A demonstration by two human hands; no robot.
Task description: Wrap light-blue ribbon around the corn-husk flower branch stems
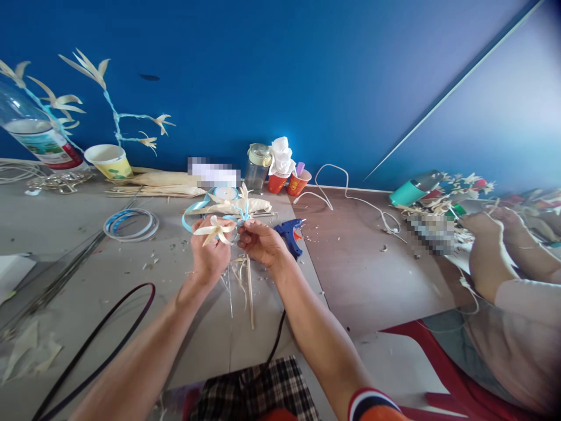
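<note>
My left hand (209,255) is closed round the handmade flower spray, and a pale husk-like flower (214,230) shows in front of its fingers. Pinched together, the fingertips of my right hand (264,241) grip the light-blue wrapped stem (242,217). Another pale flower (244,200) rises above them. Light-blue tape (187,217) loops beside my left hand, near a tape roll (224,193) behind. Just right of my right hand lies a blue glue gun (291,236). My fingers hide part of the stem.
A yellow cup (108,161) holds a finished-looking flower spray, beside a tilted plastic bottle (44,140). Tape rings (131,225), red cups (299,183), a glass jar (258,165) and a white cable (346,184) lie about. At right, another person's hands (486,234) work near flowers.
</note>
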